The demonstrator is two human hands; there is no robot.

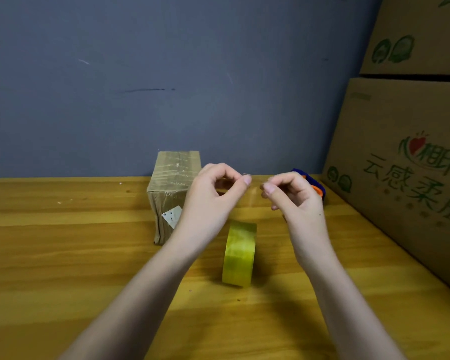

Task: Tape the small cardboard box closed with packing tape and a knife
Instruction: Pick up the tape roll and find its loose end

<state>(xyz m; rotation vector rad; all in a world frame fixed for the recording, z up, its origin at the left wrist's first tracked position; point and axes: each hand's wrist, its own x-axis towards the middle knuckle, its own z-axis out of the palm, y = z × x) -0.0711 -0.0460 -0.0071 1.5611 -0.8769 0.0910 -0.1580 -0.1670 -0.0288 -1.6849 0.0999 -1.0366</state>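
A small cardboard box (170, 188) stands on the wooden table (63, 255), wrapped in old clear tape with a white label low on its right face. A yellowish roll of packing tape (239, 253) stands on edge in front of it. My left hand (213, 193) and my right hand (295, 198) are raised above the roll, each pinching one end of a short clear strip of tape (255, 189) stretched between them. A blue and orange tool, maybe the knife (312, 187), lies behind my right hand, partly hidden.
Two large printed cardboard cartons (411, 162) are stacked along the right side of the table. A grey-blue wall (166, 74) rises right behind the table's far edge.
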